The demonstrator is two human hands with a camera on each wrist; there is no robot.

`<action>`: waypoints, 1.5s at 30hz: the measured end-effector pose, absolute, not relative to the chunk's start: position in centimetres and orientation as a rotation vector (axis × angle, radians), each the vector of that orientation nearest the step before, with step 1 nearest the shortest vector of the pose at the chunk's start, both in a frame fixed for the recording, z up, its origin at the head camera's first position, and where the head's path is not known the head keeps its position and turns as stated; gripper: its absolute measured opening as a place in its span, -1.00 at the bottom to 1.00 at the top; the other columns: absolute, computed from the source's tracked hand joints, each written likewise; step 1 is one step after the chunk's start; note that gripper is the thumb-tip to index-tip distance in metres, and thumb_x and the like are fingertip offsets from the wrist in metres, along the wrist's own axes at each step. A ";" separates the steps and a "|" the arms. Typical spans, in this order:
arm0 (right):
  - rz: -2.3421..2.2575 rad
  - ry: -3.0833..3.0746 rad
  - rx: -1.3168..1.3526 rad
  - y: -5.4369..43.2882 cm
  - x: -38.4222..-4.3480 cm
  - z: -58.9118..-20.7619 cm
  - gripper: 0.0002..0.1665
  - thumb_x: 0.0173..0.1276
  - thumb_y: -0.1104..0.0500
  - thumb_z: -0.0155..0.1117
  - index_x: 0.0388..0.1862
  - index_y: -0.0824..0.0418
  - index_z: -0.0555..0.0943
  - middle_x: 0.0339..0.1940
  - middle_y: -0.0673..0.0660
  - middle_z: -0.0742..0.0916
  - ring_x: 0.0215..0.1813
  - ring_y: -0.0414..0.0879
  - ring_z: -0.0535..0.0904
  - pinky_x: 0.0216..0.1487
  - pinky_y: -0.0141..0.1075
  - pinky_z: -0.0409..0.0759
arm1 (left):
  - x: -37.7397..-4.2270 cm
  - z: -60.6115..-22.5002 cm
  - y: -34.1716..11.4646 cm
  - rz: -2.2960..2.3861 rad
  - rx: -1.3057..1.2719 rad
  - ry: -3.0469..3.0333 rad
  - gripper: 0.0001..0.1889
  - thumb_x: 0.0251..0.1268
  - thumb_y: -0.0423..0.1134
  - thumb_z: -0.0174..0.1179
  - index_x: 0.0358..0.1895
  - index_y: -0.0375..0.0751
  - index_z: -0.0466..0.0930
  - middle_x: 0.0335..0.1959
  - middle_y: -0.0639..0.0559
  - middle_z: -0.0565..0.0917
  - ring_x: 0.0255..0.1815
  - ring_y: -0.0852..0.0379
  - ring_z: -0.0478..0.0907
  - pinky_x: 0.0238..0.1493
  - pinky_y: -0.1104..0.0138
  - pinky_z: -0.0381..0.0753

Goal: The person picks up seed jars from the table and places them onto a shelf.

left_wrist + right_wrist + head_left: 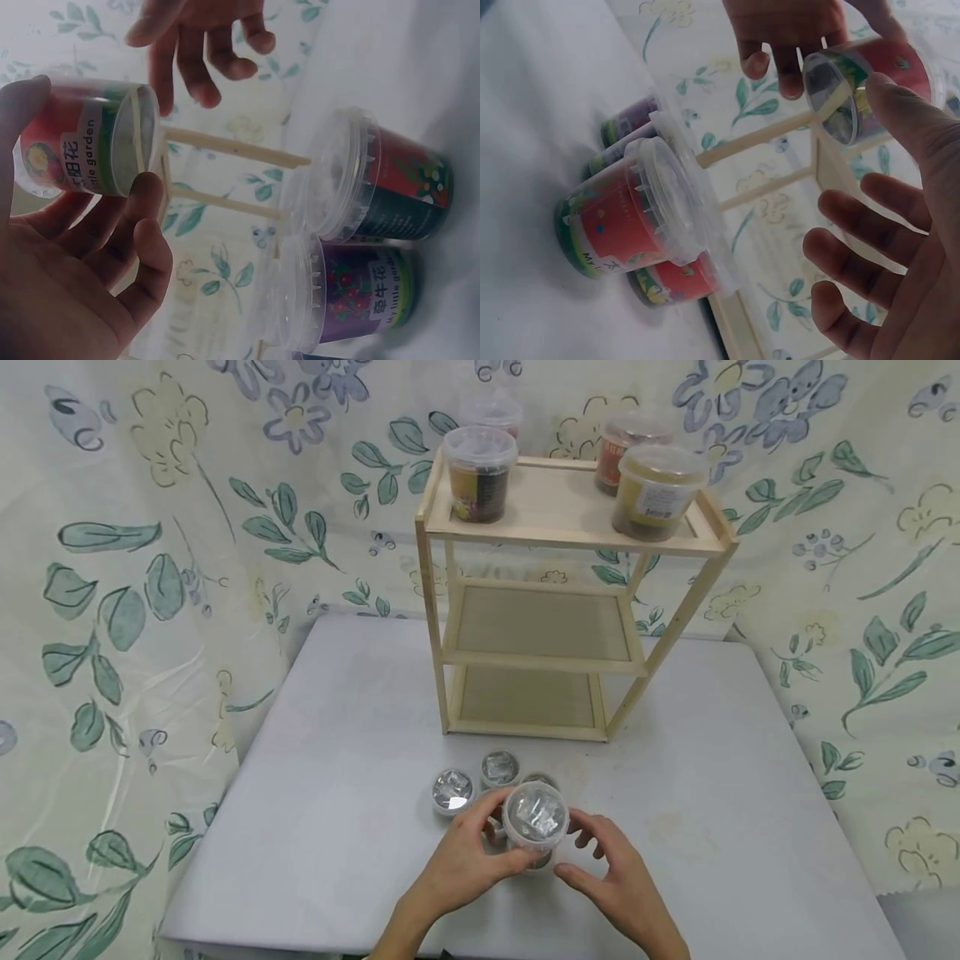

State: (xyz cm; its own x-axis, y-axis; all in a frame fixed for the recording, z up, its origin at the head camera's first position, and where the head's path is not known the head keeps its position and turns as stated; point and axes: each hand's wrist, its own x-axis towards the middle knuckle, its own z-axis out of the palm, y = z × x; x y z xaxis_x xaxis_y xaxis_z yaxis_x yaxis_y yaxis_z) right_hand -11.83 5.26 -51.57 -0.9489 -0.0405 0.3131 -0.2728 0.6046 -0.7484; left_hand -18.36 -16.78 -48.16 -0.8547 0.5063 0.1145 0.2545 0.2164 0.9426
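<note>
My left hand (pixel 457 864) holds up a small clear-lidded plastic cup (pixel 536 814), thumb on one side and fingers on the other. In the left wrist view the held cup (pixel 56 142) lies tilted sideways, with a red and green label reading "little garden". Close to its right side is my right hand (pixel 615 881), fingers spread and loosely bent; whether a fingertip touches the cup cannot be told. Below stand several similar lidded cups, among them one at the left (pixel 453 791), one behind (pixel 500 768), a purple-labelled cup (pixel 360 292) and a red-labelled cup (pixel 615 229).
A three-tier wooden rack (pixel 540 664) stands behind the cups on the white-covered table (pixel 337 827). Larger lidded tubs sit on its top shelf, including a yellow-and-black one (pixel 480 485) and a yellow one (pixel 656 497). Flower-patterned cloth (pixel 292 468) hangs behind.
</note>
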 end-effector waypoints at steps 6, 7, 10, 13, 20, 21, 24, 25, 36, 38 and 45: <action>1.336 -2.531 0.198 5.2 -11.6 -52.0 -0.34 0.14 0.20 0.53 0.24 0.02 0.53 -0.12 -0.06 0.69 -0.19 -0.25 0.52 -0.25 -0.36 0.49 | -18.7 -48.0 -16.9 1.708 0.699 2.290 -0.35 0.03 -0.07 0.45 0.27 0.19 0.46 -0.02 0.32 0.61 -0.05 0.18 0.50 -0.13 0.31 0.49; 1.350 -2.536 0.169 5.1 -11.5 -52.1 -0.35 0.14 0.19 0.53 0.24 0.03 0.54 -0.13 -0.07 0.69 -0.20 -0.26 0.52 -0.25 -0.36 0.48 | -18.8 -48.0 -17.0 1.700 0.696 2.298 -0.34 0.03 -0.06 0.45 0.28 0.18 0.45 -0.03 0.31 0.61 -0.06 0.18 0.50 -0.13 0.31 0.50; 1.388 -2.547 0.083 5.0 -11.2 -52.5 -0.39 0.14 0.18 0.53 0.20 0.02 0.57 -0.15 -0.07 0.70 -0.20 -0.28 0.51 -0.24 -0.37 0.47 | -19.4 -47.8 -17.3 1.666 0.709 2.347 -0.34 0.05 -0.04 0.44 0.28 0.10 0.44 -0.06 0.28 0.61 -0.09 0.17 0.50 -0.15 0.33 0.51; 1.409 -2.542 0.040 5.0 -10.8 -53.0 -0.40 0.12 0.22 0.53 0.18 0.04 0.58 -0.17 -0.09 0.70 -0.22 -0.28 0.52 -0.24 -0.37 0.46 | -20.5 -47.5 -17.6 1.640 0.728 2.400 -0.33 0.05 -0.06 0.44 0.28 -0.01 0.43 -0.08 0.20 0.61 -0.14 0.16 0.49 -0.19 0.35 0.52; 1.422 -2.503 0.070 5.0 -9.9 -54.6 -0.39 0.08 0.33 0.51 0.17 0.18 0.59 -0.22 0.02 0.71 -0.28 -0.22 0.53 -0.31 -0.36 0.46 | -25.3 -45.2 -17.5 1.649 0.704 2.508 -0.30 0.06 -0.13 0.44 0.30 -0.14 0.37 -0.10 0.00 0.61 -0.15 0.04 0.52 -0.25 0.33 0.58; 1.426 -2.496 0.072 4.9 -9.8 -54.7 -0.39 0.08 0.33 0.51 0.16 0.19 0.59 -0.22 0.02 0.71 -0.28 -0.23 0.54 -0.31 -0.35 0.46 | -26.2 -44.6 -17.3 1.659 0.684 2.518 -0.29 0.07 -0.12 0.44 0.31 -0.13 0.35 -0.10 -0.02 0.61 -0.14 0.01 0.53 -0.24 0.31 0.58; 1.416 -2.472 0.073 4.7 -9.9 -54.9 -0.39 0.07 0.34 0.52 0.15 0.19 0.59 -0.23 0.02 0.71 -0.28 -0.25 0.53 -0.32 -0.34 0.45 | -29.2 -43.1 -16.3 1.700 0.661 2.571 -0.28 0.11 -0.09 0.42 0.32 -0.16 0.32 -0.07 -0.08 0.61 -0.11 -0.06 0.56 -0.22 0.23 0.57; 1.424 -2.463 0.062 4.6 -10.0 -54.8 -0.40 0.07 0.34 0.52 0.15 0.19 0.60 -0.23 0.00 0.70 -0.28 -0.26 0.52 -0.32 -0.33 0.45 | -30.2 -42.7 -16.0 1.724 0.655 2.587 -0.28 0.13 -0.06 0.41 0.32 -0.18 0.31 -0.08 -0.09 0.61 -0.14 -0.06 0.57 -0.23 0.22 0.56; 1.487 -2.584 -0.106 4.2 -9.5 -54.2 -0.49 0.18 0.20 0.49 0.13 0.18 0.60 -0.20 -0.01 0.69 -0.25 -0.22 0.52 -0.27 -0.30 0.44 | -38.6 -38.0 -12.2 1.748 0.270 2.678 -0.26 0.23 0.14 0.22 0.31 -0.30 0.26 0.06 -0.23 0.55 -0.03 -0.08 0.58 -0.09 0.08 0.58; 1.510 -2.593 -0.114 4.2 -9.5 -54.2 -0.49 0.19 0.19 0.48 0.14 0.18 0.59 -0.18 0.00 0.69 -0.24 -0.22 0.52 -0.25 -0.30 0.44 | -39.9 -37.8 -11.8 1.733 0.195 2.690 -0.29 0.23 0.10 0.22 0.27 -0.33 0.25 0.00 -0.26 0.56 -0.09 -0.10 0.59 -0.18 0.09 0.59; 1.527 -2.645 -0.158 4.3 -9.4 -53.8 -0.47 0.22 0.13 0.47 0.16 0.18 0.58 -0.14 0.03 0.69 -0.21 -0.20 0.54 -0.22 -0.28 0.46 | -42.9 -37.8 -10.8 1.469 -0.010 2.910 -0.37 0.18 0.04 0.21 0.16 -0.37 0.31 -0.25 -0.18 0.57 -0.37 -0.03 0.50 -0.45 0.14 0.45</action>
